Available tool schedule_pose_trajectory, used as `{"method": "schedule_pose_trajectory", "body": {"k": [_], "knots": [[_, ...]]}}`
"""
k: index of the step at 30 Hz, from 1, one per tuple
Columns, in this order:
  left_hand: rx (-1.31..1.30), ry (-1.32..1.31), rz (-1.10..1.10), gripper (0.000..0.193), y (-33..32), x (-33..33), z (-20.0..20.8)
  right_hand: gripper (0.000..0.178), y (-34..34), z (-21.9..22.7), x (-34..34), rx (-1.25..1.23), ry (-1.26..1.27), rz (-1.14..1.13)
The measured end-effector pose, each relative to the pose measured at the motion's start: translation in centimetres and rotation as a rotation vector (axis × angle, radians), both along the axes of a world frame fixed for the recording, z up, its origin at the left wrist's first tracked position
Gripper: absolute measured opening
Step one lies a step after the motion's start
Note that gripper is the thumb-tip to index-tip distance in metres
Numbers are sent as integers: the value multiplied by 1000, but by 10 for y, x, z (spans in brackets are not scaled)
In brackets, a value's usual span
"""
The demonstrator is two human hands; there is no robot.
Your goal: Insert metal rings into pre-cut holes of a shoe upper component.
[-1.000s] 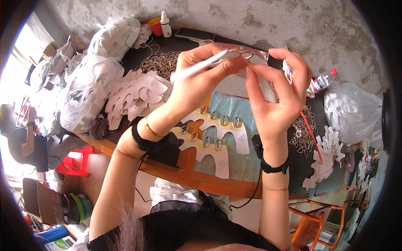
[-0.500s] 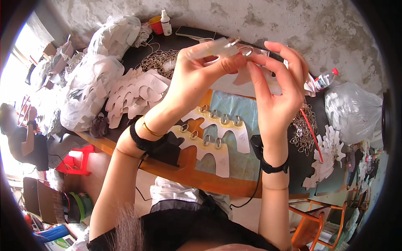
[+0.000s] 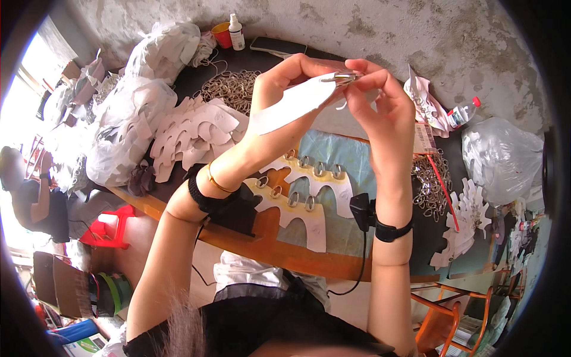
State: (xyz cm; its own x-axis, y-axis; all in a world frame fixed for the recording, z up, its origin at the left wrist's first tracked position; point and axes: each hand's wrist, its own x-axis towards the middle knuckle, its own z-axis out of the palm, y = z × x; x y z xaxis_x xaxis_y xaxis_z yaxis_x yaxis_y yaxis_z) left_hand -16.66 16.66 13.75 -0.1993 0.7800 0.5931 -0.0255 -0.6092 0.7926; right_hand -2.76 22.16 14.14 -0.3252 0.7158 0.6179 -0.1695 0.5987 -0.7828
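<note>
The left hand (image 3: 270, 89) pinches a white cut-out piece (image 3: 294, 107), and the right hand (image 3: 388, 113) pinches its metal ring (image 3: 344, 77); the piece seems light, flexible, best held by its edge.

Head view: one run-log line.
left hand: holds white piece | right hand: at its metal rings | two ringed pieces: on table

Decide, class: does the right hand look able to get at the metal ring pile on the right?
Probably yes: the right hand is raised near that ring pile, which lies mostly exposed, with a thin red stick across it. It is busy at the raised white piece's metal end, though.
</note>
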Motion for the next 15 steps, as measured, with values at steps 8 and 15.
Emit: {"method": "schedule_pose_trajectory", "body": {"k": [8,15], "knots": [[-112,111,-26,24,0,-9,6,10,-3,8,8,-94,-186,-8],[-735,-589,-756,18,14,-28,-4,10,-5,5,-6,597,-124,-176]]}}
